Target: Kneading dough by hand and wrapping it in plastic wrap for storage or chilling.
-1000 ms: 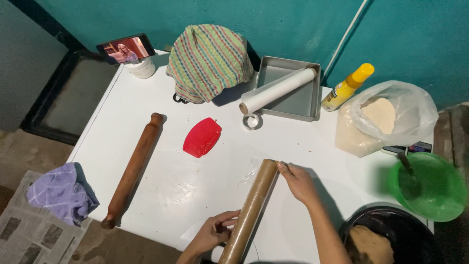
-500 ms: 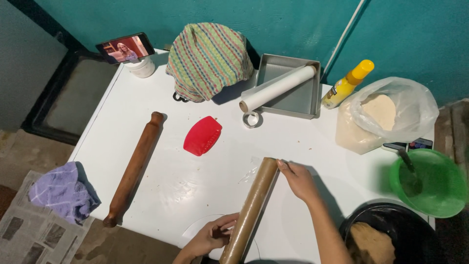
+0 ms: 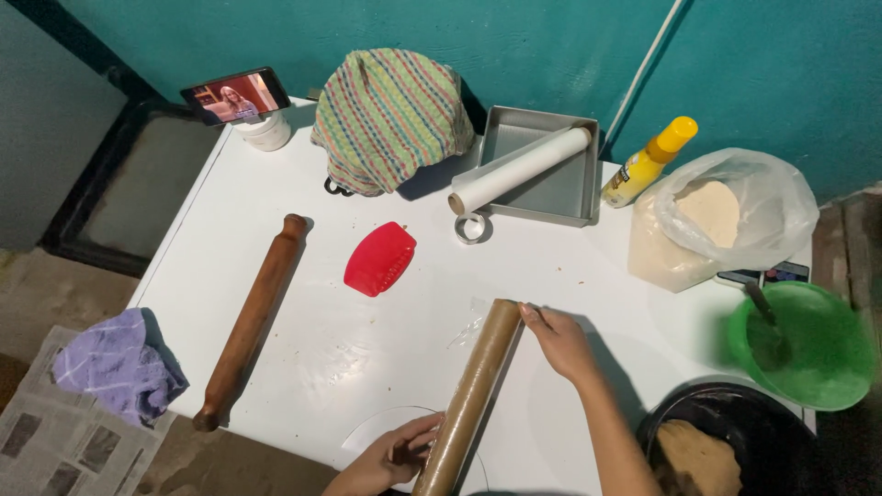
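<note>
Setting: teal-painted wall behind a white rectangular table [image 3: 303, 303]; bare floor at the left with sheets of newspaper [image 3: 46, 441] and a crumpled lilac cloth [image 3: 115, 366] at the table's near-left corner.
Main thing: long brown cardboard-coloured roll of clear plastic film [image 3: 473, 395], lying slantwise on the near part of the table, its far end toward the middle, its near end running off the bottom of the view. A thin, glossy sheet of the film [image 3: 469, 323] lies on the table just left of the far end.
Right hand [image 3: 559, 342]: fingers curled at the roll's far end, fingertips touching its rim; it grips that end.
Left hand [image 3: 390, 456]: low in the view, fingers closed against the left side of the roll near its near end, holding it.
Left of the roll: long dark wooden rolling pin [image 3: 250, 317], lying well apart, and a red ribbed plastic scraper [image 3: 379, 258] between the two.
Back row: phone with a lit screen [image 3: 235, 95] propped on a white jar [image 3: 267, 130]; striped multicoloured cloth draped over a mound [image 3: 390, 118]; grey metal baking pan [image 3: 551, 188] with a white paper roll [image 3: 519, 170] lying across it; small ring of tape [image 3: 471, 227] just in front.
Right side: yellow squeeze bottle [image 3: 648, 163], clear plastic bag of pale flour [image 3: 717, 220], green plastic bowl [image 3: 808, 344] holding a utensil, black bowl with brownish dough [image 3: 726, 441] at the near corner.
</note>
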